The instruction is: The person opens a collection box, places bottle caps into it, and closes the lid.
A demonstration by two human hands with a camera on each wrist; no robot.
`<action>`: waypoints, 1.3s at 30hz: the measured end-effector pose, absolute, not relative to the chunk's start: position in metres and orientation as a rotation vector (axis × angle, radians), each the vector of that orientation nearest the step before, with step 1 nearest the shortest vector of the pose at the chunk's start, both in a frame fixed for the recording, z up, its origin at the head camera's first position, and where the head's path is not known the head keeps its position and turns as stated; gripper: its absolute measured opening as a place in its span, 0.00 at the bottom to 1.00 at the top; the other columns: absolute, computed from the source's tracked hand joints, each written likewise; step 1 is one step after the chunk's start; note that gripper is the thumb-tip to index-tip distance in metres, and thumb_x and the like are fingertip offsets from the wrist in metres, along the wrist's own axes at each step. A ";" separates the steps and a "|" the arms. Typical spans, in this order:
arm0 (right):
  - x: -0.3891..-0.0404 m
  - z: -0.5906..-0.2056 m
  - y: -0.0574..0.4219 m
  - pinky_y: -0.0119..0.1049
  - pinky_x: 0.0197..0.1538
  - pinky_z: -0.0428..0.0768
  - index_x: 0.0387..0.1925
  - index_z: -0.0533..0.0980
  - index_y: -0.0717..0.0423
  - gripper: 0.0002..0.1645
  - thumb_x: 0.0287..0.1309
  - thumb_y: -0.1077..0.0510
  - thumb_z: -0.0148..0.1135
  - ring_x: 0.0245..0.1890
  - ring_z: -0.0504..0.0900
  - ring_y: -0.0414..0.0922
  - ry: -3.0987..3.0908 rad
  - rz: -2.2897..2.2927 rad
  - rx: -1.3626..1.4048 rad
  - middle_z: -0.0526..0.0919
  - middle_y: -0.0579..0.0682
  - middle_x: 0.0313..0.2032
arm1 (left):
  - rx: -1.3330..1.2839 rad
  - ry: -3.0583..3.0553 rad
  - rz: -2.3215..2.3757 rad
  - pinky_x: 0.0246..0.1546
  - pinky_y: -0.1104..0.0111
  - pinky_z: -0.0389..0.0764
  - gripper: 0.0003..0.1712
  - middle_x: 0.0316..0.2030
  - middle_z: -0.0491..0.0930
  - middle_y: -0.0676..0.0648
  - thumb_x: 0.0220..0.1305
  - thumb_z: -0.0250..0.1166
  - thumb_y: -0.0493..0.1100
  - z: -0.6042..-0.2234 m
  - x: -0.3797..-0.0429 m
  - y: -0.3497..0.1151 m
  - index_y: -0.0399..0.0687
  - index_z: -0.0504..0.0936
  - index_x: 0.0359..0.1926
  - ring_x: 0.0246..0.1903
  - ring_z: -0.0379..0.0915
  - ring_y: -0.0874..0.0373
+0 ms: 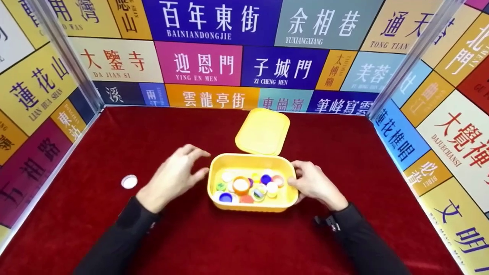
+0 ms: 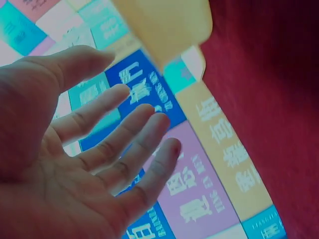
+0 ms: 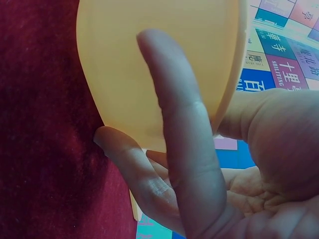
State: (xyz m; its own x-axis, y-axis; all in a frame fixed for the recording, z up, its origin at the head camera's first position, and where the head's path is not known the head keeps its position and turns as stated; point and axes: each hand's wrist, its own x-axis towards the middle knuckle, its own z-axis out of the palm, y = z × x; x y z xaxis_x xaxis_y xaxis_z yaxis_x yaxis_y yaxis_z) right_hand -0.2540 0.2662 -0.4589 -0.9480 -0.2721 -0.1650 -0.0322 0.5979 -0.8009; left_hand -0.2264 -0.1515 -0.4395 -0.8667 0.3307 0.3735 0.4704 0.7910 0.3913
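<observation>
A yellow plastic box (image 1: pixel 250 207) stands uncovered on the dark red cloth, with several bottle caps inside. Among them are an orange-rimmed cap (image 1: pixel 241 186), a blue cap (image 1: pixel 225 197) and a green cap (image 1: pixel 221 186). My right hand (image 1: pixel 315 184) grips the box's right end, its thumb over the rim; in the right wrist view, fingers lie against the box wall (image 3: pixel 114 64). Beside the left end is my left hand (image 1: pixel 172 177), holding nothing. Its fingers (image 2: pixel 142 186) are spread and slightly bent in the left wrist view, apart from the box (image 2: pixel 174 25).
The yellow lid (image 1: pixel 263 131) lies flat behind the box. A white cap (image 1: pixel 129 181) sits on the red cloth (image 1: pixel 244 240) at the left, near my left wrist. Walls of coloured sign panels (image 1: pixel 202 63) with metal edge posts (image 1: pixel 408 57) enclose the back and sides.
</observation>
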 end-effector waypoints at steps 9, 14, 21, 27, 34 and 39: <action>-0.250 -0.463 0.265 0.49 0.28 0.94 0.68 0.82 0.66 0.26 0.72 0.67 0.66 0.30 0.97 0.54 2.548 -1.298 -0.249 0.96 0.66 0.47 | -0.412 -2.768 -0.698 0.67 0.38 0.87 0.24 0.59 0.87 0.32 0.74 0.79 0.42 -0.450 -0.229 -0.216 0.40 0.90 0.67 0.60 0.85 0.31; -0.250 -0.460 0.264 0.50 0.29 0.95 0.69 0.82 0.66 0.25 0.72 0.67 0.66 0.31 0.97 0.55 2.544 -1.298 -0.245 0.96 0.66 0.49 | -0.240 -2.915 -0.673 0.62 0.25 0.82 0.29 0.62 0.82 0.22 0.73 0.79 0.44 -0.468 -0.219 -0.266 0.35 0.87 0.70 0.64 0.76 0.19; -0.251 -0.458 0.263 0.50 0.30 0.95 0.69 0.82 0.64 0.25 0.74 0.66 0.67 0.31 0.97 0.56 2.552 -1.287 -0.250 0.96 0.66 0.51 | -0.131 -3.054 -0.668 0.58 0.24 0.80 0.29 0.60 0.78 0.17 0.71 0.76 0.40 -0.478 -0.208 -0.322 0.30 0.85 0.69 0.59 0.74 0.14; -0.253 -0.460 0.265 0.52 0.30 0.95 0.69 0.83 0.64 0.25 0.73 0.66 0.67 0.30 0.97 0.56 2.574 -1.276 -0.264 0.96 0.65 0.49 | -0.202 -3.004 -0.603 0.50 0.37 0.84 0.19 0.46 0.84 0.24 0.63 0.77 0.33 -0.483 -0.211 -0.333 0.30 0.90 0.54 0.44 0.80 0.30; -0.253 -0.461 0.266 0.52 0.29 0.94 0.68 0.83 0.64 0.25 0.72 0.66 0.66 0.29 0.97 0.56 2.595 -1.267 -0.271 0.97 0.64 0.47 | -0.175 -3.051 -0.592 0.52 0.35 0.85 0.19 0.46 0.84 0.21 0.64 0.78 0.31 -0.474 -0.213 -0.327 0.24 0.88 0.53 0.45 0.80 0.29; -0.252 -0.461 0.267 0.53 0.29 0.95 0.67 0.83 0.65 0.25 0.71 0.66 0.66 0.28 0.96 0.55 2.599 -1.265 -0.268 0.97 0.64 0.46 | -0.202 -3.048 -0.601 0.51 0.36 0.85 0.18 0.46 0.84 0.22 0.64 0.77 0.30 -0.469 -0.215 -0.317 0.24 0.88 0.52 0.44 0.81 0.30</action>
State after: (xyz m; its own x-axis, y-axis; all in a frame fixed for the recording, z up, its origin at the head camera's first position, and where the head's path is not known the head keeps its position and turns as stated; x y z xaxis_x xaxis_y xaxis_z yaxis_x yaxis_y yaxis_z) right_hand -0.2525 0.2672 -0.4605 -0.9549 -0.2661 -0.1321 -0.0602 0.6086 -0.7912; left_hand -0.2145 -0.3166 -0.4692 -0.9912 0.1214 0.0533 0.1325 0.9171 0.3759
